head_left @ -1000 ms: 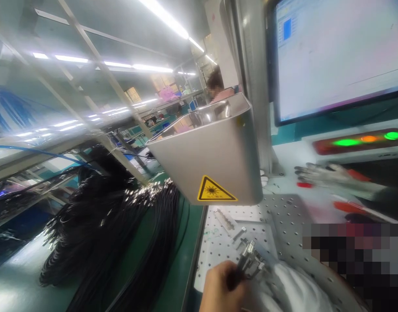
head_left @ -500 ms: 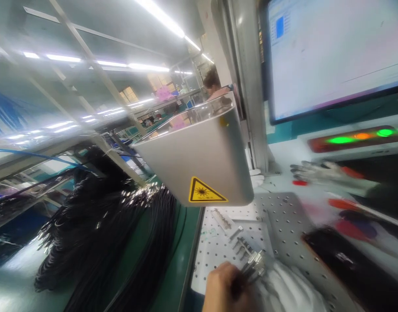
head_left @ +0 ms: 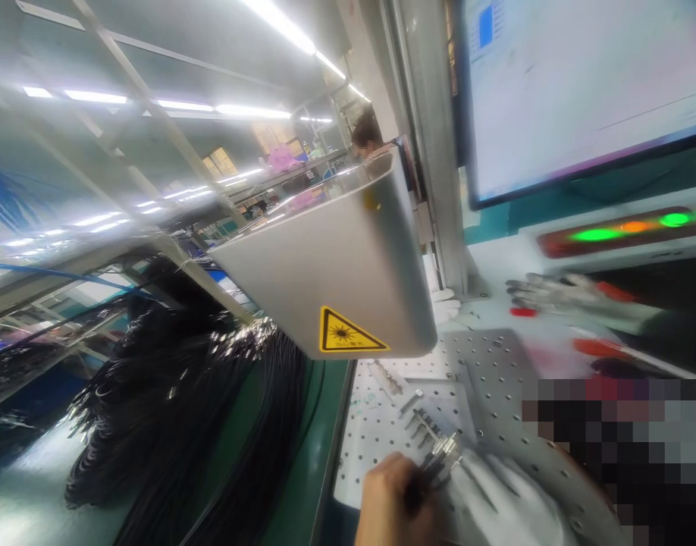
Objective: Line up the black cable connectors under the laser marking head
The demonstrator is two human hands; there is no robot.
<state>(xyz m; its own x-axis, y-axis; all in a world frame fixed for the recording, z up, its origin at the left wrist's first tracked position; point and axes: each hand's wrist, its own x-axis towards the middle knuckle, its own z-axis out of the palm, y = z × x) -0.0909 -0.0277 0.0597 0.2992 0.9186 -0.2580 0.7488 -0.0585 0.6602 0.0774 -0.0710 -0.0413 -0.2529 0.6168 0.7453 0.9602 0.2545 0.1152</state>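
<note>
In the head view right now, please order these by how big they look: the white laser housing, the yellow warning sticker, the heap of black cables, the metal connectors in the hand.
1. heap of black cables
2. white laser housing, though it looks enlarged by nearness
3. yellow warning sticker
4. metal connectors, close to the sticker in size

We see a small bundle of black cables (head_left: 419,485) tipped with shiny metal connectors (head_left: 446,449), gripped in our bare left hand (head_left: 390,504) near the front edge of the white perforated plate (head_left: 376,432), the connector ends fanned out and pointing up-right, touching our white-gloved right hand (head_left: 504,508).
</note>
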